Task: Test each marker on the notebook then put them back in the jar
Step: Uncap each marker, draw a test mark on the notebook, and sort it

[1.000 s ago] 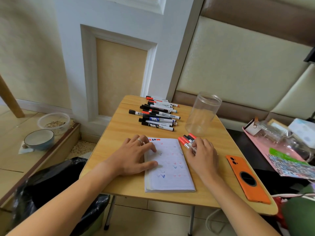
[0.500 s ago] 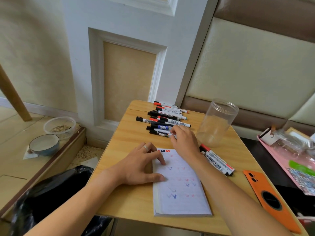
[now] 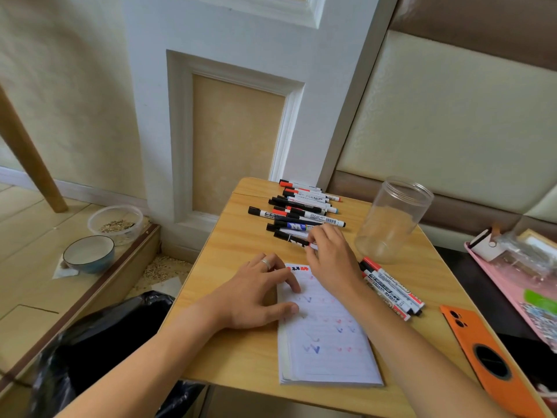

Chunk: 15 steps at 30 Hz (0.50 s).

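Pinching the nearest marker [image 3: 294, 237] of the far pile, the right hand [image 3: 331, 260] has thumb and fingertips curled onto the pen's right end; that marker lies flat on the table [image 3: 241, 245], long axis roughly left-right with a slight tilt, black cap end pointing left, white barrel running under the fingers

left hand [image 3: 259, 294] is flat on the notebook [image 3: 328, 336], fingers spread and mostly straight, thumb and fingertips pressing the left part of the page, holding nothing; ring on one finger

notebook sits at the near centre of the table, long axis running away from the person, page showing rows of small blue and red tick marks

marker pile [image 3: 301, 206] is at the far edge, just beyond the right hand, pens stacked side by side, all roughly left-right, mostly black or red caps to the left

second group of markers [image 3: 391, 289] lies just right of the notebook, partly under the right forearm, axes diagonal, caps toward the jar, far ends toward the near right

jar [image 3: 391, 221] is clear plastic, upright, lid off, nothing visible inside, right of the pile and near the second group

orange phone [image 3: 488, 354] lies at the near-right table edge, pink tray [image 3: 518, 291] beyond it; two bowls [image 3: 90, 253] on the floor at left, black bag [image 3: 99, 342] beside the table
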Motion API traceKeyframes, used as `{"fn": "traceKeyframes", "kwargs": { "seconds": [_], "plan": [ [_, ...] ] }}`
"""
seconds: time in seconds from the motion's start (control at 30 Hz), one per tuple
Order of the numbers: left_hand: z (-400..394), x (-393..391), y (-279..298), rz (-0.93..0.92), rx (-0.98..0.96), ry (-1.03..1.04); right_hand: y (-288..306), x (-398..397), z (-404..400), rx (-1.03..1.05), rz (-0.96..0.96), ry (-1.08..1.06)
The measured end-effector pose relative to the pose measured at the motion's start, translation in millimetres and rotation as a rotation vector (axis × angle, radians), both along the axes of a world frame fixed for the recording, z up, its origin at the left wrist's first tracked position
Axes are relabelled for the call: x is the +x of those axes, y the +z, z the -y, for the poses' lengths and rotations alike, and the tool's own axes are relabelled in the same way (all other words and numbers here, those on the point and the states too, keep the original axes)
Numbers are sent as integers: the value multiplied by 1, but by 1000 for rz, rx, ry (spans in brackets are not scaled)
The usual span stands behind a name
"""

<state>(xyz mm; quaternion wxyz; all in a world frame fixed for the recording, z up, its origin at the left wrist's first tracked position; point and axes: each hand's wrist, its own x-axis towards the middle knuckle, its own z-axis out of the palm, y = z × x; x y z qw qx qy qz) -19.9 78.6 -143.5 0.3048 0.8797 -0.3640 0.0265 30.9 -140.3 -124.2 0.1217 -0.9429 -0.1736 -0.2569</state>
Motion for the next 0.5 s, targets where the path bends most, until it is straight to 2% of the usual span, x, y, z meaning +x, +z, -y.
{"fn": "traceKeyframes", "kwargs": {
  "seconds": [0.23,0.5],
  "plan": [
    [1,-2,-1,16,-26,19,-8,-70,2,44,6,-37],
    [2,-4,-4,39,-90,53,-22,-85,4,-31,74,-106]
  ]
}}
